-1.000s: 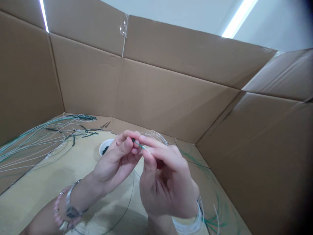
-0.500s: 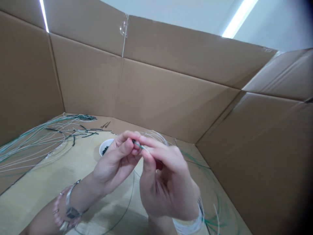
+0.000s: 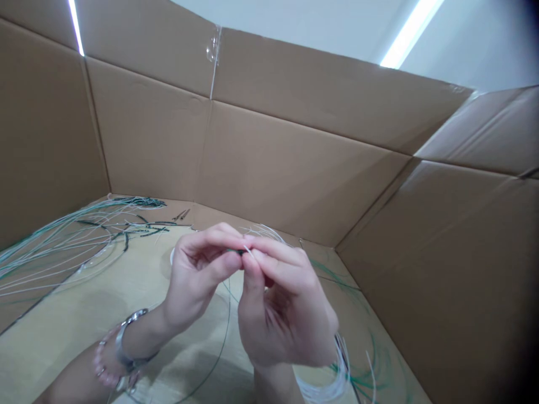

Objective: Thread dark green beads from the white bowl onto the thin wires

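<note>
Near the middle of the view, my left hand (image 3: 196, 275) and my right hand (image 3: 288, 306) meet fingertip to fingertip above the table. A thin green wire (image 3: 236, 251) with a small dark bit on it is pinched by my left thumb and fingers. My right thumb and fingers are closed on a thin white wire (image 3: 249, 252), whose short length shows between the fingertips. How the two wires join is hidden by the fingers. One long dark wire (image 3: 226, 336) loops down from the hands over the table. A watch and pink bead bracelet circle my left wrist.
A white cup (image 3: 172, 256) is mostly hidden behind my left hand. Green and white wires (image 3: 54, 238) with dark beaded ends lie at left, near small pliers-like tools (image 3: 181, 215). More wires (image 3: 324, 387) coil at right. Cardboard walls (image 3: 295, 174) enclose the table (image 3: 105, 292).
My left hand has turned and shifted slightly, now covering most of the cup. The fingertips of both hands have drawn closer together, leaving less of the green wire showing.
</note>
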{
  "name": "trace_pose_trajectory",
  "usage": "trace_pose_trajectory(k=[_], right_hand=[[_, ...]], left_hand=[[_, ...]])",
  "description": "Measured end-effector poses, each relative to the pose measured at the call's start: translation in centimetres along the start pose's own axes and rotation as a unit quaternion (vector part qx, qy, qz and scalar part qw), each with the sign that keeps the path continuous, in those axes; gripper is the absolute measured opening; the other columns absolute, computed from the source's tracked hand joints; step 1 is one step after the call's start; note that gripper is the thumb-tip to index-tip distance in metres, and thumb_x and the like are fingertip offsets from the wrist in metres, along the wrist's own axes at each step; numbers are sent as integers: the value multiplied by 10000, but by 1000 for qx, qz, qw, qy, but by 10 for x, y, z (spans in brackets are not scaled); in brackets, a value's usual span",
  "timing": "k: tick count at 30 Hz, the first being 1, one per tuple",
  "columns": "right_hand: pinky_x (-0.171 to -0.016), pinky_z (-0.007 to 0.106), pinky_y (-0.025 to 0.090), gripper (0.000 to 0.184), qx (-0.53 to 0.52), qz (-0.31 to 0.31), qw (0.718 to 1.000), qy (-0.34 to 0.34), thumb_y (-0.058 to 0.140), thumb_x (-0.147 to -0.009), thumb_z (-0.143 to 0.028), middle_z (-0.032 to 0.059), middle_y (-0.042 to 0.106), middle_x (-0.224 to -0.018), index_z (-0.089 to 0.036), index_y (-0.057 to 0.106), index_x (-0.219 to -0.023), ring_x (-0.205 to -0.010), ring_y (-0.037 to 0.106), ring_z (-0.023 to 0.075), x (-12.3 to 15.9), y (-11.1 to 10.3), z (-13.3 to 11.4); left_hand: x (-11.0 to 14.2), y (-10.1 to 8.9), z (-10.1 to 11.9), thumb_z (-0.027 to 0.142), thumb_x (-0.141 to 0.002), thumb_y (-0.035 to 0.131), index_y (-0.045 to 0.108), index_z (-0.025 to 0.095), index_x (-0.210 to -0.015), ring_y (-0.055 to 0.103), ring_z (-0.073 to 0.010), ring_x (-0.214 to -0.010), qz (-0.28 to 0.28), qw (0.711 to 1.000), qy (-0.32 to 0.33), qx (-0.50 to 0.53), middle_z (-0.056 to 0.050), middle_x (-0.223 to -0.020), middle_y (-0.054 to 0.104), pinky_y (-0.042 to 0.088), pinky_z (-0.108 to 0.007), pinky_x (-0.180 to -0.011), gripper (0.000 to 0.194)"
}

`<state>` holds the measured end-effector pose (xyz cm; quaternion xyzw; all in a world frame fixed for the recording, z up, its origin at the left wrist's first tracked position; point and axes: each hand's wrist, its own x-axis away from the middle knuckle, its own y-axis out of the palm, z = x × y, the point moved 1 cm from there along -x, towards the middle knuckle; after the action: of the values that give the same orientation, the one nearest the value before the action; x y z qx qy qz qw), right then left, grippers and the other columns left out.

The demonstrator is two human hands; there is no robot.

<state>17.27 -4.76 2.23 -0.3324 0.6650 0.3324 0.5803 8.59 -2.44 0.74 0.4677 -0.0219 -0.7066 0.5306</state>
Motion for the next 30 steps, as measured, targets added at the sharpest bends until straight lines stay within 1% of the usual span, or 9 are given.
trace_pose_trajectory(k=[3, 5, 8, 10, 12, 16, 22, 27, 30], right_hand=[[-638, 264, 553, 132, -4, -27, 1000, 9, 599, -807, -39, 49, 715, -891, -157, 619, -862, -794, 688, 133, -4, -2, 2], [-674, 268, 560, 168, 22, -48, 998, 20, 609, -794, -28, 32, 716, -900, -171, 637, -877, -808, 685, 133, -7, -6, 3], [-660, 243, 550, 205, 83, -68, 994, 15, 636, -767, -19, 0, 718, -858, -195, 656, -871, -738, 671, 113, -11, -12, 2], [-642, 229, 539, 202, 114, -75, 991, 3, 655, -747, -17, -7, 714, -815, -191, 662, -851, -691, 653, 103, -12, -16, 0], [-627, 218, 531, 191, 129, -76, 989, -3, 664, -731, -17, -7, 708, -786, -178, 667, -835, -665, 632, 94, -12, -17, -3], [-565, 189, 510, 172, 146, -58, 988, -13, 662, -725, -29, -15, 681, -727, -172, 674, -819, -602, 577, 71, -11, -17, -7], [-521, 178, 499, 151, 177, -60, 982, -2, 640, -746, -48, -34, 655, -676, -192, 662, -785, -560, 554, 63, -13, -16, -8], [-523, 188, 502, 151, 192, -62, 979, 1, 642, -741, -43, -41, 642, -662, -192, 648, -765, -542, 533, 61, -14, -15, -9], [-498, 188, 486, 159, 195, -62, 979, 1, 630, -743, -37, -44, 616, -633, -195, 630, -735, -530, 521, 62, -14, -15, -9]], left_hand=[[-4, -1, 2, 259, -755, 722, 765, 277, -755, 608, -79, -651, 17, 1000, -8, 6, 4, -710, 669, 518, -138, -600, 47], [-7, -4, 4, 244, -771, 709, 764, 267, -774, 597, -61, -630, 6, 1000, 3, -1, 9, -712, 670, 511, -122, -598, 59], [-9, -11, 5, 211, -800, 680, 762, 264, -817, 604, -57, -641, -15, 999, 28, -41, 7, -731, 674, 516, -124, -622, 98], [-10, -14, 6, 212, -808, 671, 761, 271, -841, 607, -66, -645, -19, 996, 44, -70, -1, -745, 675, 519, -140, -619, 113], [-10, -15, 6, 211, -810, 668, 761, 273, -851, 603, -71, -636, -19, 994, 59, -93, -6, -744, 670, 516, -150, -603, 119], [-9, -15, 6, 194, -819, 658, 758, 266, -854, 598, -63, -639, -24, 990, 79, -115, -1, -737, 665, 501, -131, -581, 128], [-8, -14, 5, 146, -833, 637, 746, 270, -901, 613, -43, -686, -49, 990, 79, -105, 19, -782, 675, 510, -106, -629, 178], [-8, -15, 4, 128, -842, 623, 738, 260, -919, 607, -34, -698, -54, 989, 83, -107, 26, -791, 663, 511, -103, -641, 191], [-9, -15, 4, 110, -836, 626, 736, 253, -905, 603, -27, -701, -59, 987, 81, -123, 29, -796, 663, 508, -90, -639, 193]])
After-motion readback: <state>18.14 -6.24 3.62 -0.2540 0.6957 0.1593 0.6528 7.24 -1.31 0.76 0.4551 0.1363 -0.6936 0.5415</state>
